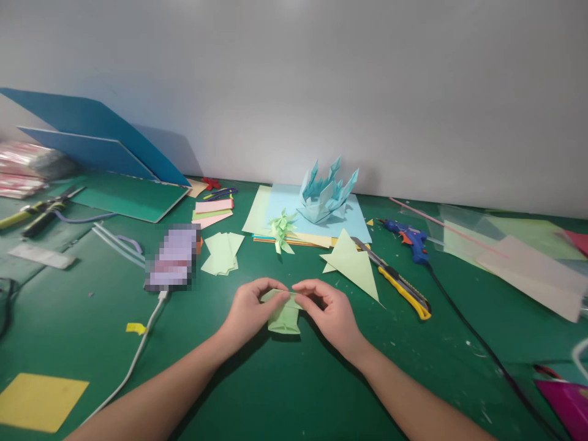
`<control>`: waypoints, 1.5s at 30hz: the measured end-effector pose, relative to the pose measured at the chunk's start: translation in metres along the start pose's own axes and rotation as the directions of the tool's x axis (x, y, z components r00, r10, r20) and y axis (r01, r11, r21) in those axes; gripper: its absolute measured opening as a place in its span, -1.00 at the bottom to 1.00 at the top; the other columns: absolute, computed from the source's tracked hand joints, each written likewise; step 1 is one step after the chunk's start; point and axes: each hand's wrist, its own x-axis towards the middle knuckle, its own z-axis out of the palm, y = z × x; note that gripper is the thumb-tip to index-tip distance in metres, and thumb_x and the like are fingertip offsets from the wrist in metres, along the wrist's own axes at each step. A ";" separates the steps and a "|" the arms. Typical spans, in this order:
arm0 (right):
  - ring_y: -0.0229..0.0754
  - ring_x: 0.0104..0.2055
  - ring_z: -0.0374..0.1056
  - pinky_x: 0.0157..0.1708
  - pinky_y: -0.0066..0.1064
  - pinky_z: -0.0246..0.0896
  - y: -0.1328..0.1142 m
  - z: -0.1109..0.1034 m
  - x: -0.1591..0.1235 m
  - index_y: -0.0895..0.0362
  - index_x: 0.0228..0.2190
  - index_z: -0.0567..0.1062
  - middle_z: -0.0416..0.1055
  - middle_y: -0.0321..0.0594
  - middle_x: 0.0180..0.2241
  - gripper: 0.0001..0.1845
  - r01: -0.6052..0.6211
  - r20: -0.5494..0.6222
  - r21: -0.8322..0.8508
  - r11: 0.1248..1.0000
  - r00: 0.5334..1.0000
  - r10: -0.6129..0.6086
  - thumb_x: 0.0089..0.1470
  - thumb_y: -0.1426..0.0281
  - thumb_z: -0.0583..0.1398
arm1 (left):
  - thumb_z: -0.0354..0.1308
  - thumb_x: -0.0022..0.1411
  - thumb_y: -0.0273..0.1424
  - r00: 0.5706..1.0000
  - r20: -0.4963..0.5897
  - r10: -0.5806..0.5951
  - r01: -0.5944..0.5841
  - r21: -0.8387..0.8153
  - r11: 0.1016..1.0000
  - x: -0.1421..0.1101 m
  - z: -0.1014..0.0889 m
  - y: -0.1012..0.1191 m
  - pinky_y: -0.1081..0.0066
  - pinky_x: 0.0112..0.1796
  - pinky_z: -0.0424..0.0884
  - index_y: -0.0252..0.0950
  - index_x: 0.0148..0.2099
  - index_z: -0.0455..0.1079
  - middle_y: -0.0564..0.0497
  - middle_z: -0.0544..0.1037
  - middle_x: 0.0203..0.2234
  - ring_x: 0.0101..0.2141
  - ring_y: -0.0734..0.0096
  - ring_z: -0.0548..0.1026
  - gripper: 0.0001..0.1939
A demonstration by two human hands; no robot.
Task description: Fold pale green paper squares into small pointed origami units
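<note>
Between my hands is a folded light green paper piece [285, 320], pinched along its far edge. My left hand [253, 308] grips its left end with thumb and fingers closed. At the right end, the thumb and index finger of my right hand [331, 315] pinch the same fold. Just beyond stands a small green folded-paper figure [282, 229]. To its left lies a stack of pale green paper slips [223, 252], and to the right are pale green paper triangles [351, 263]. A light blue origami piece with pointed tips [327, 195] sits on stacked coloured sheets [257, 214].
A yellow utility knife [405, 288] and a blue glue gun [408, 236] with a black cord lie right. Leftward are a blurred phone [173, 257] on a white cable [138, 352], pliers [43, 214], blue boards [101, 135] and a yellow paper [42, 401].
</note>
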 end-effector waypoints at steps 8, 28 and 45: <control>-0.24 -0.47 0.34 -0.40 -0.39 0.31 0.003 -0.003 0.005 0.13 -0.39 0.45 0.40 -0.29 -0.52 -0.84 -0.051 -0.094 0.103 0.993 0.994 0.061 -0.07 0.31 0.21 | 0.23 -0.03 -0.27 0.999 -0.024 -0.049 0.043 -0.193 0.980 0.002 0.001 -0.001 0.56 -0.55 0.18 -0.29 -0.48 0.27 0.17 0.34 -0.65 -0.60 0.59 0.27 -0.77; -0.25 -0.38 0.30 -0.34 -0.39 0.26 0.000 -0.002 0.001 0.06 -0.28 0.24 0.33 -0.25 -0.34 -0.76 0.039 0.007 0.176 0.984 0.999 -0.041 0.01 0.28 0.16 | 0.16 0.00 -0.44 0.987 0.040 0.155 -0.154 -0.022 0.988 0.001 -0.001 -0.003 0.42 -0.33 0.34 -0.22 -0.33 0.55 -0.01 0.46 -0.39 -0.36 0.39 0.42 -0.83; -0.16 -0.25 0.29 -0.25 -0.37 0.24 0.003 -0.001 -0.003 0.07 -0.21 0.27 0.33 -0.19 -0.25 -0.67 0.221 0.114 -0.168 0.961 0.972 -0.204 -0.08 0.56 0.07 | 0.26 -0.08 -0.40 0.999 0.004 0.043 -0.042 -0.184 0.982 0.000 0.001 -0.001 0.34 -0.13 0.37 -0.21 -0.29 0.56 -0.05 0.55 -0.25 -0.19 0.28 0.46 -0.79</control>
